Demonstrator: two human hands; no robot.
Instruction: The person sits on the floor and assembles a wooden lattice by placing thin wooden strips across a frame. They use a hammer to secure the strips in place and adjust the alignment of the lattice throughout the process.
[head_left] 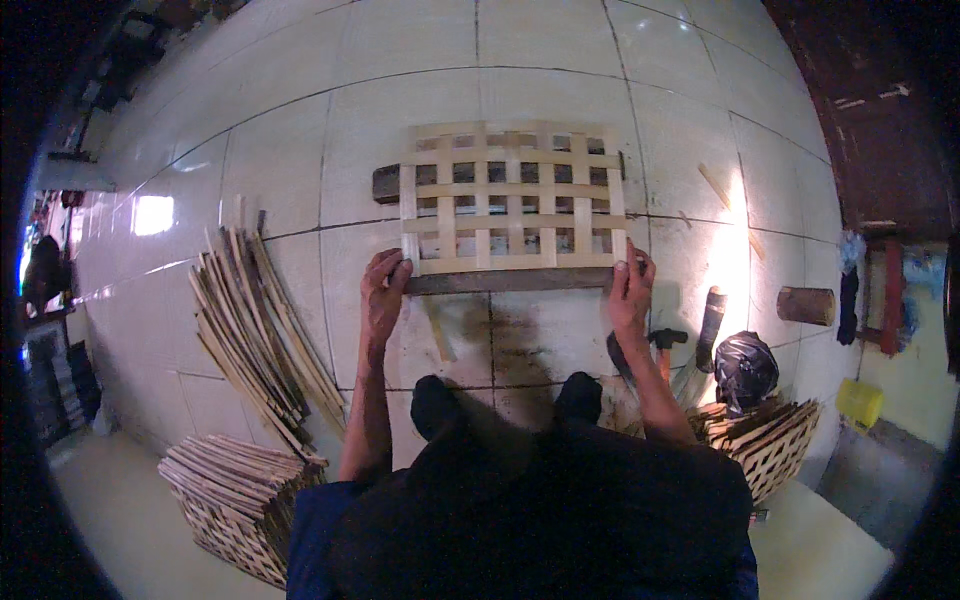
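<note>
A lattice panel (512, 192) of pale wooden slats lies flat on the tiled floor, resting on two dark wooden bars (505, 282). My left hand (383, 292) grips the panel's near-left corner, fingers curled over the near slat and bar. My right hand (630, 290) holds the near-right corner the same way. Both forearms reach forward from the lower edge. My feet in dark shoes (433, 403) stand just behind the panel.
A loose heap of slats (258, 335) lies at left. Stacks of finished lattice panels sit at lower left (232, 492) and lower right (765, 437). A hammer (664, 345), a dark blade, a black bag (744, 370), a log piece (805, 305) and a yellow container (860, 402) lie right.
</note>
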